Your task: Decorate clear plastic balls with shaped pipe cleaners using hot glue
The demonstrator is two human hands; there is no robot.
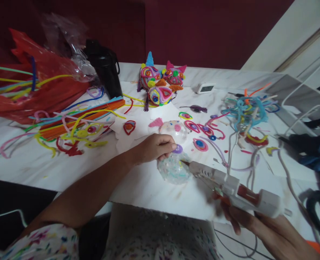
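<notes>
My left hand (157, 147) pinches a small purple coil (178, 148) above a clear ball with coloured flecks (174, 169). My right hand (246, 218) is wrapped round a white glue gun (216, 177), its dark nozzle pointing left, close to the flecked ball. Just behind my left hand sits another clear ball (180, 134) with a pink spot and blue dots on it. A pink fuzzy triangle (156, 123) lies at its left. To the right are a pink and blue eye-shaped coil (200, 144) and several similar coils.
Three decorated colourful heads (161, 94) stand at the back, near a black bottle (104, 68) and a small white display (205, 88). Pipe cleaners (81, 117) and a red bag (48, 76) fill the left. Cables (285, 169), blue scraps (243, 110) and black scissors (318, 209) lie right.
</notes>
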